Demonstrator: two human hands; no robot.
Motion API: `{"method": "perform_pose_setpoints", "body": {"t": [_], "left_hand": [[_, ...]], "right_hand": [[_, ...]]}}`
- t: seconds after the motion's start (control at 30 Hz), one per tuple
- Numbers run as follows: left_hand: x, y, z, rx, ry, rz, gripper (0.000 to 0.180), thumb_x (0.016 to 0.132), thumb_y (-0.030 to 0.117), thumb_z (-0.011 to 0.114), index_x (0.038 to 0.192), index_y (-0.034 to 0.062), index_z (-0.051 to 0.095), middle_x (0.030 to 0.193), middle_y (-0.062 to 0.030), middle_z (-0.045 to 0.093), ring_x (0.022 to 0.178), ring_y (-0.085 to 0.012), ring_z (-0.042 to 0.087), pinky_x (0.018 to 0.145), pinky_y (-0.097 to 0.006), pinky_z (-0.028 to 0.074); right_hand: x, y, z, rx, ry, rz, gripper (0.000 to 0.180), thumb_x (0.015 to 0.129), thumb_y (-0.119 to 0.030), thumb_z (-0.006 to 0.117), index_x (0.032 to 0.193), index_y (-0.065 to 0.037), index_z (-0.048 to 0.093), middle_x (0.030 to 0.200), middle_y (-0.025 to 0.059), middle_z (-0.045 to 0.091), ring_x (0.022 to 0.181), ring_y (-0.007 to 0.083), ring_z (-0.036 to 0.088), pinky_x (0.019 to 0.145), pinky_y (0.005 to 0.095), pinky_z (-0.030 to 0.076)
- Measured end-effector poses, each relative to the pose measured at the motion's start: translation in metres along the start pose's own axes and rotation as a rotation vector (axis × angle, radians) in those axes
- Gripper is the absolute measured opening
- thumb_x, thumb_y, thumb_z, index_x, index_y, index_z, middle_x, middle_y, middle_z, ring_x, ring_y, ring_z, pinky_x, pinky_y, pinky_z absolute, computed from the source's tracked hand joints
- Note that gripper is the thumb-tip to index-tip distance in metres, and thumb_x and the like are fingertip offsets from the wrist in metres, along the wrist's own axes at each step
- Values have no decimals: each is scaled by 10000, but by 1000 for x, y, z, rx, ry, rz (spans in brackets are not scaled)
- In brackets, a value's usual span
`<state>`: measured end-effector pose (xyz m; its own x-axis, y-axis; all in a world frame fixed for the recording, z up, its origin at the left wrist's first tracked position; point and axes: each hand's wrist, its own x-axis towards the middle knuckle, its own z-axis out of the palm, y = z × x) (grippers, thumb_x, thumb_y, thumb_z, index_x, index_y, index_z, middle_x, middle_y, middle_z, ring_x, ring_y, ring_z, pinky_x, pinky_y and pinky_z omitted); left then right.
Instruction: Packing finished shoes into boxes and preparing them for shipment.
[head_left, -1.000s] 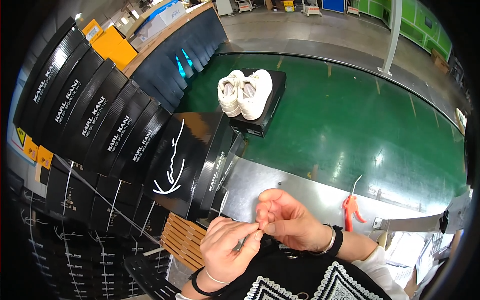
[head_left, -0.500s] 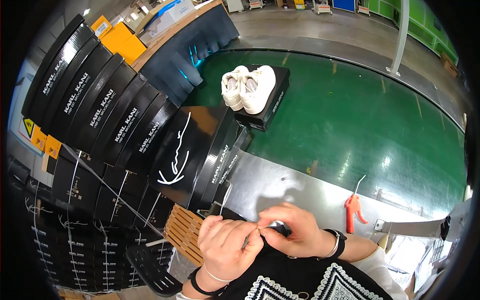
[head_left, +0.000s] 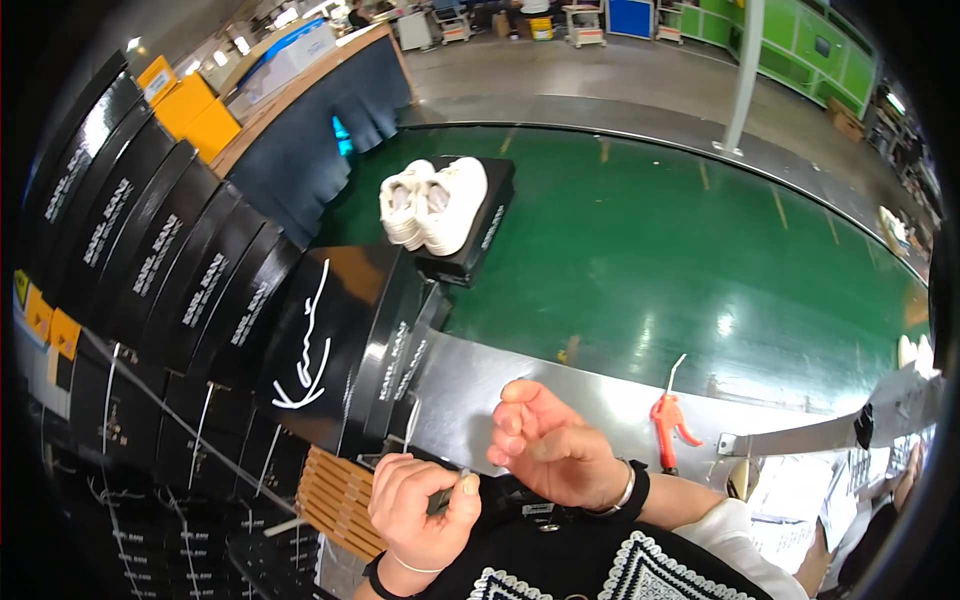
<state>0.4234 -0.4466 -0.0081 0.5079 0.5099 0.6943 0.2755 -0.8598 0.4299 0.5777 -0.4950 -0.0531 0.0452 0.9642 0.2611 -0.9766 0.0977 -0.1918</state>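
My left hand [head_left: 425, 512] is closed, thumb against curled fingers, in front of my dark top. Between them shows a bit of something small, dark and greyish, too hidden to name. To its right and slightly higher, my right hand [head_left: 555, 450] is raised with loosely bent fingers apart from the thumb, and nothing shows in it. The two hands do not touch. Beyond them runs a metal ledge [head_left: 500, 370], and past it a green conveyor belt [head_left: 640, 260]. A pair of white sneakers [head_left: 435, 205] stands on a black shoebox [head_left: 490, 225] on the belt.
Black shoeboxes [head_left: 325, 340] are stacked at the left, more in tall piles behind. A red air blow gun [head_left: 670, 425] lies on the ledge at right, near a metal bar [head_left: 800, 437]. Wooden slats [head_left: 335, 500] sit left of my left hand.
My hands were together, fingertips meeting at a small thing; now they are apart. My right hand has lifted away and loosened. The scene has shifted left and slightly down in view.
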Motion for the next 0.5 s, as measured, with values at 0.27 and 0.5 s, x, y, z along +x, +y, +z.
{"method": "perform_pose_setpoints", "body": {"t": [0.27,0.5], "left_hand": [[6,-8,3,-122,-14,39,146,692,16,662,826,1,605,751,-110,564,669,-252,539,634,-327,438],[8,-14,-10,-69,17,121,184,629,33,731,789,41,641,712,-45,592,616,-203,553,631,-316,434]], "right_hand": [[4,2,4,-57,-106,-50,565,729,123,456,1244,-102,398,933,14,478,849,119,463,817,284,372],[11,19,11,-147,-80,13,558,760,108,506,1265,-92,375,966,28,494,883,138,507,815,275,413]]}}
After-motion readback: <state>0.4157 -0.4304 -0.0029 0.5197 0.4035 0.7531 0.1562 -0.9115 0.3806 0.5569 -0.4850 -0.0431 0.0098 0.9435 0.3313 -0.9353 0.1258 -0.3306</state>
